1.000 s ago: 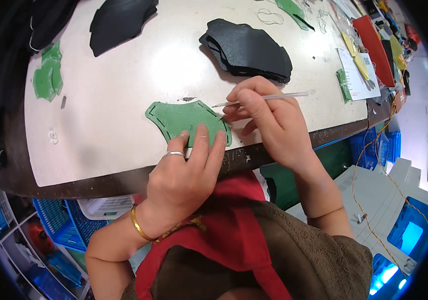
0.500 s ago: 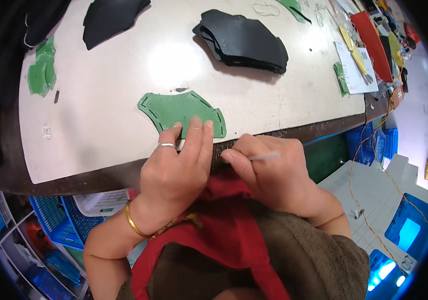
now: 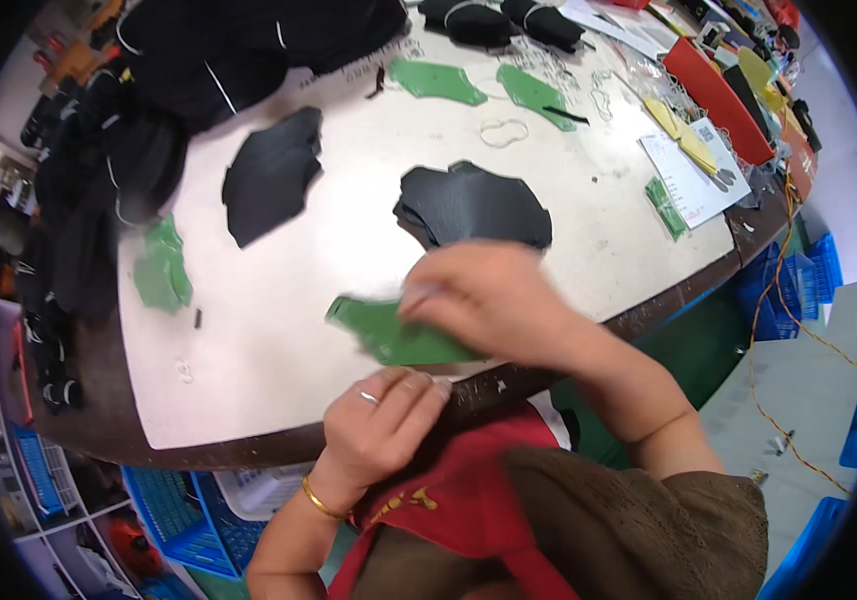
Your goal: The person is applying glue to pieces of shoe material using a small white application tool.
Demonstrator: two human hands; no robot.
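A flat green cut-out piece [image 3: 388,338] lies near the front edge of the pale round table [image 3: 248,370]. My right hand [image 3: 493,300] is blurred with motion; it lies over the piece's right half with its fingers closed on the far edge. My left hand [image 3: 383,425], with a ring and a gold bracelet, rests at the table's dark rim just below the piece, fingers curled together, and I see nothing in it. I cannot make out any pen in the blur.
Behind my right hand lies a stack of black cut pieces [image 3: 473,205], with a single black piece [image 3: 268,185] to its left. Green pieces [image 3: 163,270] lie at the left edge, and more green pieces [image 3: 438,80] farther back. A red tray [image 3: 713,95], a paper sheet [image 3: 693,175], blue crates [image 3: 793,280].
My right hand has gone from the table's edge up onto the green piece. My left fingers have slid off the piece to the rim. The view has tilted up the table.
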